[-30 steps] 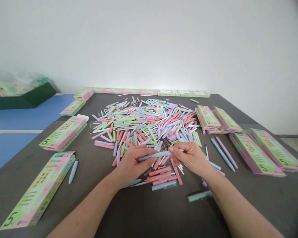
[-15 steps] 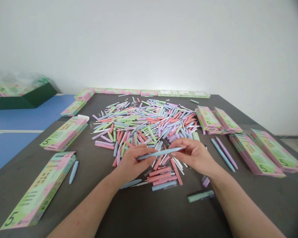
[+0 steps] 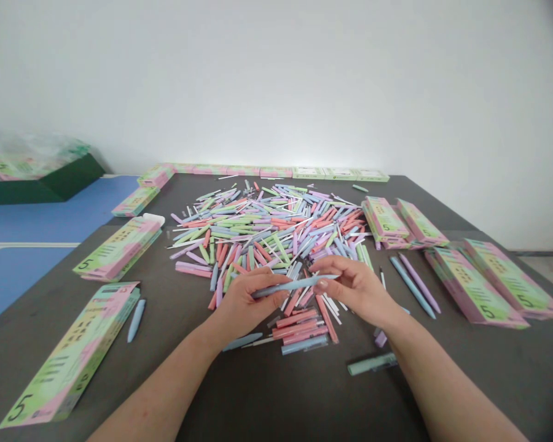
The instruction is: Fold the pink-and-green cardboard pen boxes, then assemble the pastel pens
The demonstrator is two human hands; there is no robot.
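A light blue pen (image 3: 299, 284) lies nearly level between my two hands, above the near edge of a big heap of pen parts (image 3: 258, 230). My left hand (image 3: 249, 299) is closed round its left end, thumb below and fingers on top. At the pointed right end, my right hand (image 3: 350, 285) has thumb and fingers closed on the pen. Below the hands are red pen barrels (image 3: 299, 328), a blue cap (image 3: 305, 345) and white refills (image 3: 332, 310). A green cap (image 3: 371, 364) lies by my right forearm.
Pen boxes stand on the left (image 3: 74, 353), on the right (image 3: 479, 285) and along the wall (image 3: 276, 172). A blue pen (image 3: 412, 286) and a purple pen (image 3: 420, 282) lie at right, a blue barrel (image 3: 137, 320) at left. A dark green bin (image 3: 41, 184) sits far left.
My right hand has shifted slightly at the pen's tip, its fingers a little further left along it. The left hand keeps its hold on the pen.
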